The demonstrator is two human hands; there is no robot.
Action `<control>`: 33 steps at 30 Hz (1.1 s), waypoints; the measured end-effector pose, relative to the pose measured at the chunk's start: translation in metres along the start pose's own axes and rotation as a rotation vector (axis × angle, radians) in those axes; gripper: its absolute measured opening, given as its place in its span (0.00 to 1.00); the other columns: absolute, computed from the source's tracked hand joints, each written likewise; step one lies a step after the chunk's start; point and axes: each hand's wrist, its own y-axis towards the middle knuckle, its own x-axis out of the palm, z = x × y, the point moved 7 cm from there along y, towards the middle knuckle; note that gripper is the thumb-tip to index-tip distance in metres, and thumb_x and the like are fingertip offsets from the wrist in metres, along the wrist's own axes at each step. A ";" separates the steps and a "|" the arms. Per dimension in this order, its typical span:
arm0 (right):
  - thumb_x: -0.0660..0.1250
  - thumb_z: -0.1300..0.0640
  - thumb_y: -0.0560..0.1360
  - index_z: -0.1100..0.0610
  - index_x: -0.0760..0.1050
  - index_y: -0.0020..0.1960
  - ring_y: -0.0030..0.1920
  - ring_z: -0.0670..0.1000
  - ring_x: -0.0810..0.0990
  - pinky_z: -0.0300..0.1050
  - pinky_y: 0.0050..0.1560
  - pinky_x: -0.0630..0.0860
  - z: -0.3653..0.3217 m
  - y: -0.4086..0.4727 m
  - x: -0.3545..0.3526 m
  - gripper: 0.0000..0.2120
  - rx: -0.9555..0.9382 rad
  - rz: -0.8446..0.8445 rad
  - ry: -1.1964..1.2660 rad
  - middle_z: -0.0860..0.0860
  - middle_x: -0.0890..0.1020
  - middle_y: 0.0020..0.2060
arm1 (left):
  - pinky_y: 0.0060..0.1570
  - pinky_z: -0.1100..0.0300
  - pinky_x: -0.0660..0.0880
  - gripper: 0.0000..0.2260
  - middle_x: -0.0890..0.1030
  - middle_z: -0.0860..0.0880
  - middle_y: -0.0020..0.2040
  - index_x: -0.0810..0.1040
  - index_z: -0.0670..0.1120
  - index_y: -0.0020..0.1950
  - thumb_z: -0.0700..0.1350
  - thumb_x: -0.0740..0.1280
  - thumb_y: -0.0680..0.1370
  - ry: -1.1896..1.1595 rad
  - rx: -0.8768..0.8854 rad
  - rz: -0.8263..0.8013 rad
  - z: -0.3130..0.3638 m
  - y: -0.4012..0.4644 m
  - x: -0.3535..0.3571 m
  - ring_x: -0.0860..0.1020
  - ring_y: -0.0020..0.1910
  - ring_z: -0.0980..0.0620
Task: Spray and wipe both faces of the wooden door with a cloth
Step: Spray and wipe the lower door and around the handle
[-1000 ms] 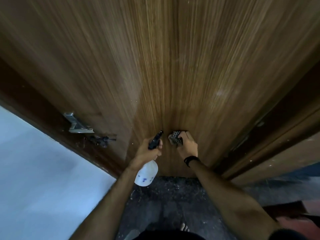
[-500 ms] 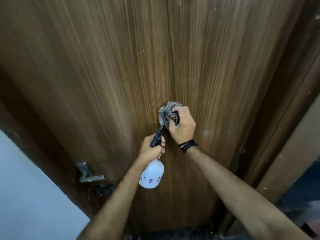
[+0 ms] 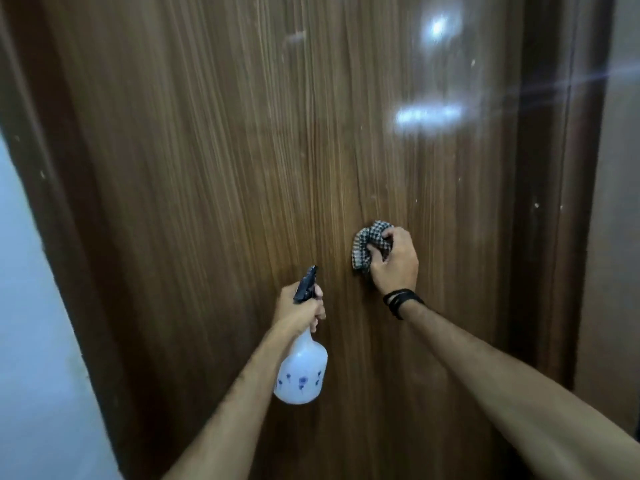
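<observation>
My right hand presses the bunched cloth on the door, grain running vertically above it; left hand grips the spray bottle lower, nozzle doorward.

We are seeing a dim, warm-toned view. Glare is flaring in 2 white patches on the door at upper right, streaking sideways. Grain is smearing with motion blur, and edges are bending from wide-angle distortion.

No readable text, labels, brands or numbers appear anywhere. The white spray bottle carries only small blue flower-like marks, with no words or figures legible.
</observation>
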 end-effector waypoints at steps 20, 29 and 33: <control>0.69 0.59 0.75 0.53 0.66 0.51 0.49 0.58 0.76 0.47 0.44 0.69 -0.036 0.136 -0.061 0.12 0.108 -0.085 -0.116 0.51 0.72 0.49 | 0.29 0.58 0.72 0.12 0.78 0.44 0.33 0.79 0.43 0.44 0.27 0.64 0.70 -0.033 0.153 0.067 0.177 -0.009 0.014 0.73 0.26 0.51; 0.72 0.58 0.74 0.50 0.67 0.49 0.46 0.50 0.74 0.44 0.45 0.69 -0.058 0.163 -0.071 0.13 0.015 -0.113 0.014 0.48 0.74 0.49 | 0.31 0.58 0.73 0.09 0.78 0.47 0.28 0.79 0.43 0.46 0.31 0.65 0.74 -0.044 0.156 0.163 0.211 -0.005 0.042 0.73 0.26 0.51; 0.72 0.59 0.73 0.50 0.69 0.50 0.48 0.51 0.77 0.47 0.47 0.73 -0.096 0.173 -0.038 0.13 -0.109 -0.165 0.045 0.48 0.75 0.50 | 0.30 0.59 0.71 0.10 0.75 0.44 0.31 0.79 0.42 0.44 0.28 0.65 0.71 -0.048 0.186 0.220 0.245 -0.002 0.023 0.71 0.25 0.50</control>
